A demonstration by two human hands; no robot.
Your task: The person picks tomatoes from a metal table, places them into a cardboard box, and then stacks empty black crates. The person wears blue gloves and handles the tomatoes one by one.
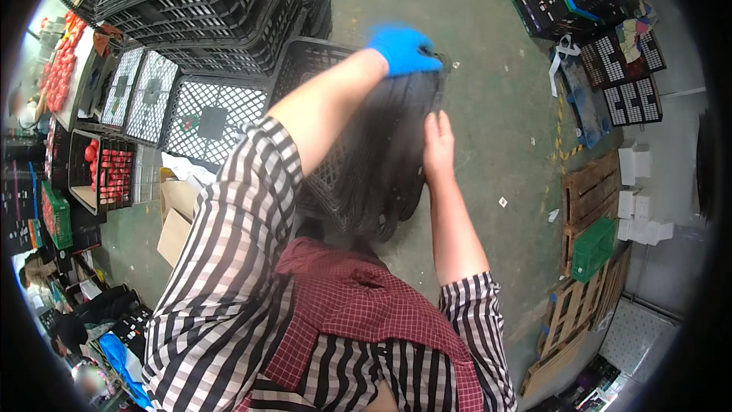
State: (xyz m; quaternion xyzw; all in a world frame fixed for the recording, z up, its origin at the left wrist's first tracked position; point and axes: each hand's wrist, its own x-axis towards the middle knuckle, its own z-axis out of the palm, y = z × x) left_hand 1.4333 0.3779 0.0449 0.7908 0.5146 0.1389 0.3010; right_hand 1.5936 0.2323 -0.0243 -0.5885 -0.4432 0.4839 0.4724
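Several nested black plastic crates [394, 143] are tilted on edge before me, blurred by motion. My left hand [403, 51], in a blue glove, grips their far rim with the fingers curled over it. My bare right hand [440, 143] lies along the right side of the same crates, its visible fingers extended and its thumb hidden. Just behind and to the left, the lattice wall of another black crate [303, 60] shows, partly covered by my left forearm.
Tall stacks of black crates [229, 17] stand at upper left. Lattice crates [211, 120] and a crate of red produce [114, 174] are on the left, near cardboard [174, 234]. Wooden pallets [589, 200] and a green crate [593, 249] line the right. People work at far left.
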